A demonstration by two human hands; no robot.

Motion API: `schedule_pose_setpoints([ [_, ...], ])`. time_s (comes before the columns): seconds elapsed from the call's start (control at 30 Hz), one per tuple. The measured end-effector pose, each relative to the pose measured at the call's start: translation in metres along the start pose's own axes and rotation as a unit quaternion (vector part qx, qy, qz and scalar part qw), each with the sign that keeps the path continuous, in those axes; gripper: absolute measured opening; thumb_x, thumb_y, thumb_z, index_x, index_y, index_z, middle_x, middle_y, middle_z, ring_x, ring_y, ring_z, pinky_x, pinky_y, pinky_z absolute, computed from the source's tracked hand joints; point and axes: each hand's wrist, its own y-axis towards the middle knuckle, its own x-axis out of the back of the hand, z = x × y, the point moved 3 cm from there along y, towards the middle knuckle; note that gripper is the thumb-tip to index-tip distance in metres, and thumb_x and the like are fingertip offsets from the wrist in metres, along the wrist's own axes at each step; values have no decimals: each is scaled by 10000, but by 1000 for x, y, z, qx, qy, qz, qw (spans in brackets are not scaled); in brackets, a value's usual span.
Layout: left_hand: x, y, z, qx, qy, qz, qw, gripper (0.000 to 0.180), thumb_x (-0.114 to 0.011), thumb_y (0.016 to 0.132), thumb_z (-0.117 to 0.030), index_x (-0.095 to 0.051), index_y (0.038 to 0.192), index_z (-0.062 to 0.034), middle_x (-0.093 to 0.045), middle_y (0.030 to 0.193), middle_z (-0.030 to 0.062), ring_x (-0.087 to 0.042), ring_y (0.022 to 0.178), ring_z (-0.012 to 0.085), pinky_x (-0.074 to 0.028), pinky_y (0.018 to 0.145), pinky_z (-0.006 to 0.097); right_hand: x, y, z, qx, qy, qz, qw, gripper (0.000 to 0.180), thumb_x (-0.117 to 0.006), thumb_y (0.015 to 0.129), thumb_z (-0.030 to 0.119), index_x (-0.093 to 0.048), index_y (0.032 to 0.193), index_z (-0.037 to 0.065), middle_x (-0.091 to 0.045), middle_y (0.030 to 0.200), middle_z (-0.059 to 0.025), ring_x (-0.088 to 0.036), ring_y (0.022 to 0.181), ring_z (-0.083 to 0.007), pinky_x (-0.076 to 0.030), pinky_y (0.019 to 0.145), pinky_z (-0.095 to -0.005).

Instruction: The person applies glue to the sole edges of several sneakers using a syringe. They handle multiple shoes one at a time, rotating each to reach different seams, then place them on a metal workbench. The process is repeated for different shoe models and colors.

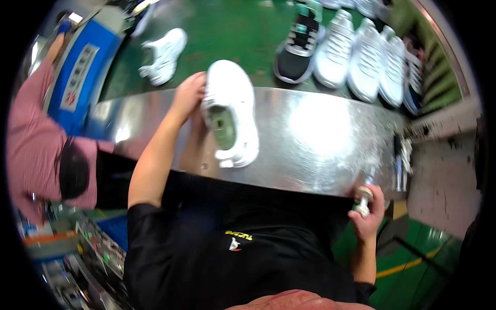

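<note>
My left hand (189, 96) grips a white sneaker (242, 108) by its left side near the toe. The shoe's toe points away from me, and its opening shows a green insole (222, 127). It is over the metal worktop, and I cannot tell whether it rests on it. At the front right edge, my right hand (370, 212) has its fingers wrapped round a small whitish, spool-shaped tool (363, 201). A blurred, narrow end points toward the worktop. The tool's exact kind is unclear.
Beyond the metal worktop (294, 139), another white sneaker (166, 56) lies on a green surface. A black shoe (298, 49) and several white sneakers (335, 51) stand far right. Slim tools (400, 160) lie near the right wall. A person in pink (39, 134) is at left.
</note>
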Motion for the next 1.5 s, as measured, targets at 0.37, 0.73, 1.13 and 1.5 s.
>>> schedule_pose_setpoints([
  [0.37, -72, 15, -46, 64, -203, 139, 967, 395, -608, 848, -252, -537, 1069, 67, -634, 966, 123, -632, 858, 180, -515, 767, 296, 9, -13, 32, -53, 5, 19, 998, 877, -753, 644, 608, -523, 1162, -60, -583, 899, -61, -569, 784, -117, -481, 695, -244],
  [0.73, -97, -64, -86, -75, -490, 227, 838, 457, -651, 751, -74, -518, 1182, -2, -624, 1040, 101, -622, 945, 190, -509, 837, 311, -51, 76, 108, 50, 337, 207, 917, 803, -722, 655, 637, -435, 1094, 29, -494, 733, -45, -437, 627, -135, -302, 538, -255],
  [1.13, -88, -89, -94, -50, -488, 250, 835, 768, -840, 541, -114, -490, 1221, -41, -591, 1080, 62, -572, 1030, 181, -460, 899, 324, -124, 134, 181, 63, 414, 380, 825, 586, -605, 781, 628, -438, 1111, 173, -548, 595, -43, -416, 786, -179, -273, 740, -360],
  [1.5, -83, -94, -96, -98, -466, 268, 838, 768, -866, 525, -109, -522, 1207, -35, -564, 1120, 53, -546, 1048, 159, -442, 905, 306, -140, 134, 188, 71, 360, 390, 845, 613, -568, 778, 674, -452, 1086, 157, -563, 590, -47, -392, 905, -204, -257, 866, -399],
])
